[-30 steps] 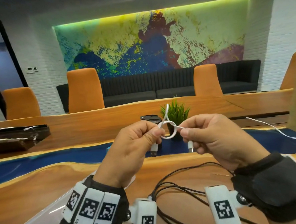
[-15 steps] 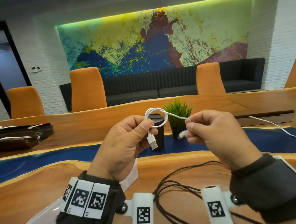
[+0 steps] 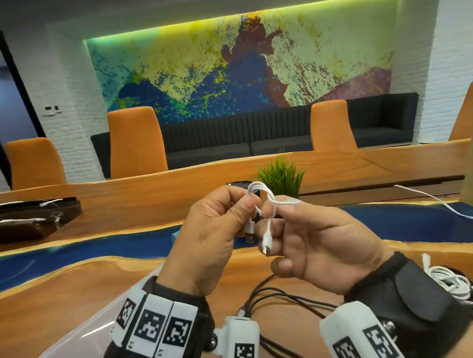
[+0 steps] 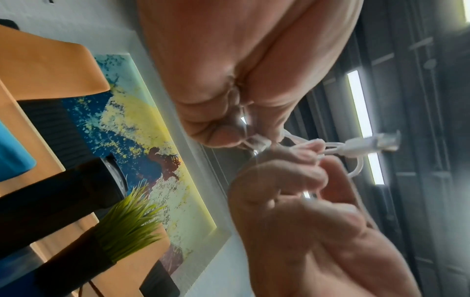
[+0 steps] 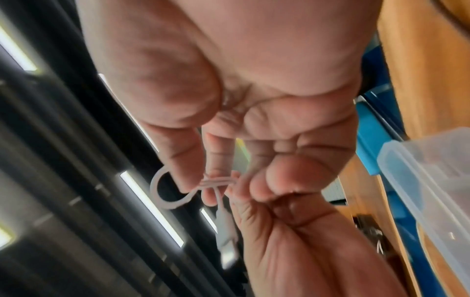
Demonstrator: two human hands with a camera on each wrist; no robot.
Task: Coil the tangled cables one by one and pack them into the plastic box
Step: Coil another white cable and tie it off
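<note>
Both hands hold one small white cable [image 3: 261,194] above the bench [image 3: 57,295]: left hand [image 3: 208,236] pinches the coil, right hand [image 3: 316,240] pinches its loop.

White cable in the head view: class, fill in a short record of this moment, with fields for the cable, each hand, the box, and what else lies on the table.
cable: short white cable, looped into a small coil, held up above the table
left hand: left hand pinches the coil
right hand: right hand pinches the cable, one plug hanging below its fingers
box: clear plastic box, bottom left on the wooden table, no cable visible in it
other cables: black cables and a white bundle lie on the table
</note>
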